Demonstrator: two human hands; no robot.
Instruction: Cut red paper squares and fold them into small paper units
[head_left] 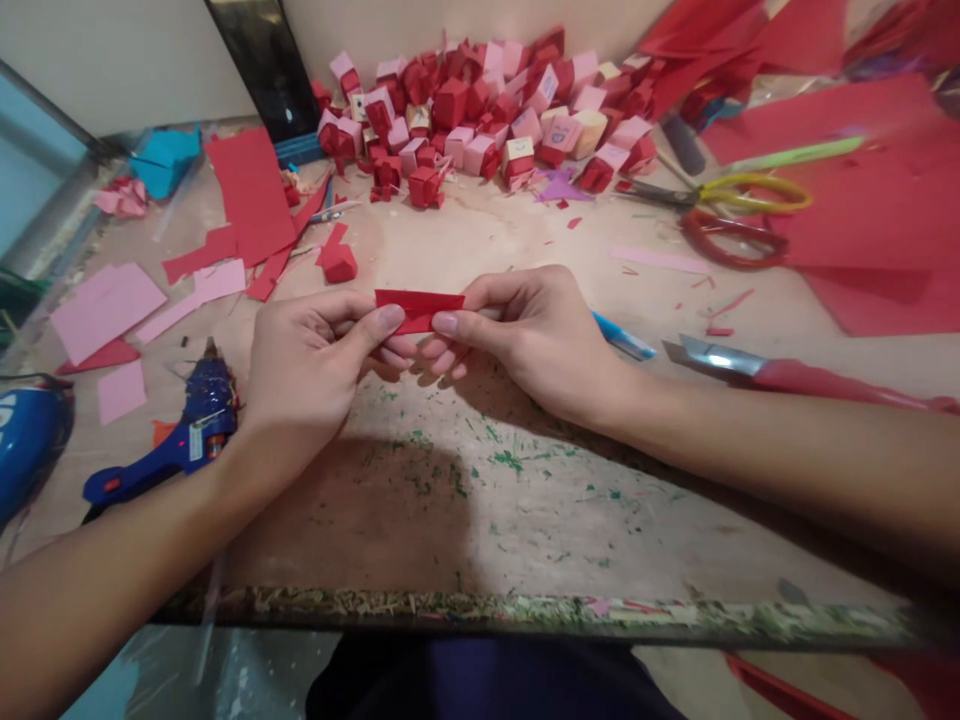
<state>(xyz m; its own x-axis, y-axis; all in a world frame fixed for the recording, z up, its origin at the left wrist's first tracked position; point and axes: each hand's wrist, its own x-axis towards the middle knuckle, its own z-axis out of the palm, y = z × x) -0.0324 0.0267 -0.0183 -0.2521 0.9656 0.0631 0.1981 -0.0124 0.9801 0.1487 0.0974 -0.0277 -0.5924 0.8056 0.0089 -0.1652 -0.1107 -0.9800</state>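
A small strip of red paper (418, 306), with a fold along its length, is held level above the middle of the table. My left hand (319, 345) pinches its left end between thumb and fingers. At the other end, my right hand (525, 335) grips it the same way, thumb on the near face. The fingers behind the paper are partly hidden. Beyond my hands lies a small folded red paper piece (337, 258). A blue pen-like object (622, 336) pokes out from behind my right hand.
Many small red and pink paper boxes (480, 120) are heaped at the back. A blue glue gun (191, 430) lies left, near pink paper sheets (109, 305). On the right are scissors (739, 210), a red-handled knife (810, 380) and large red sheets (877, 200). Green scraps dot the wooden table (570, 540).
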